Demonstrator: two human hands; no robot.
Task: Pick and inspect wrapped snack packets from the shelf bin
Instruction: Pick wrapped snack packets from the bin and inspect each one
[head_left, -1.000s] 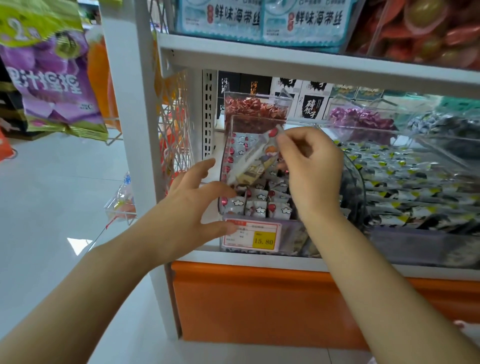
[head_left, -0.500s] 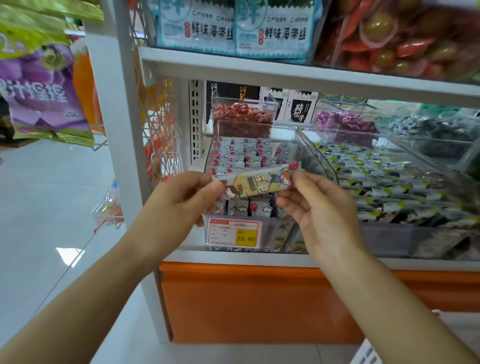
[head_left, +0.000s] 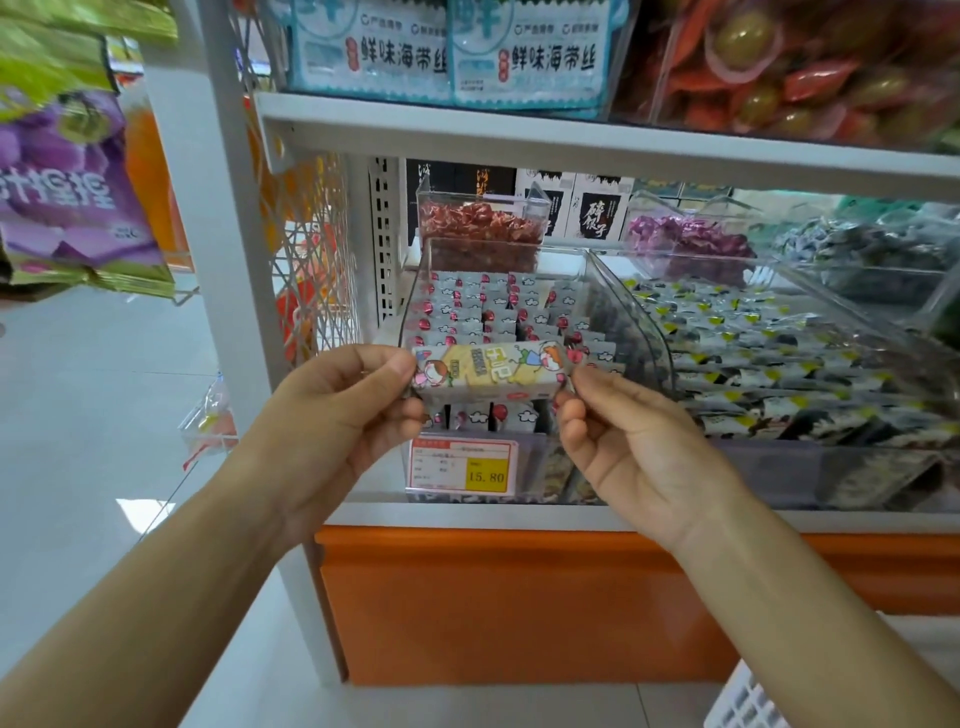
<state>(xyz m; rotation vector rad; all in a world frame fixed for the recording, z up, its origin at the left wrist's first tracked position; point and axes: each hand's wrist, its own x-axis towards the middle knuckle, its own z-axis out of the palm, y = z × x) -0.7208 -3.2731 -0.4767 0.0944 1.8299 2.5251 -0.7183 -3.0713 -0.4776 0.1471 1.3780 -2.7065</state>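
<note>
Both hands, left (head_left: 332, 415) and right (head_left: 639, 447), pinch the ends of a cartoon-printed snack packet (head_left: 491, 370), held level before the clear bin (head_left: 631, 312). The bin's price tag (head_left: 462, 466) reads 15.80. Blue packs (head_left: 447, 52) above read 鲜味海带丝.

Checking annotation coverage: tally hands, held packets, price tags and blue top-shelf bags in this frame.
Hands: 2, left hand and right hand
Snack packet, held: 1
Price tag: 1
Blue bags, top shelf: 2
Total: 6
</note>
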